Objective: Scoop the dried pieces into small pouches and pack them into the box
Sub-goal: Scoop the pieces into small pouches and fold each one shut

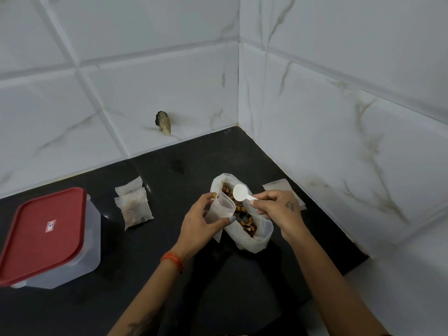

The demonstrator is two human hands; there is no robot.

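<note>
A black countertop [169,275] fills the corner between white marble-patterned tiled walls [339,105]. At the far left stands a clear plastic box [93,238] closed with a red lid [42,232]. Near the middle lies a large open translucent bag [252,241] holding brown and orange dried pieces [247,221]. Left of it, between bag and box, lie filled small pouches [134,206] in a loose overlapping group. A flat stack of empty pouches [276,185] lies just right of the bag, partly hidden by the right hand. The left hand [201,221], orange threads [172,259] at its wrist, holds an open pouch [221,207] upright, fingers curled round it, beside the bag. The right hand [278,207] pinches the handle of a white plastic scoop [240,191], its empty-looking bowl over the bag's mouth.
</note>
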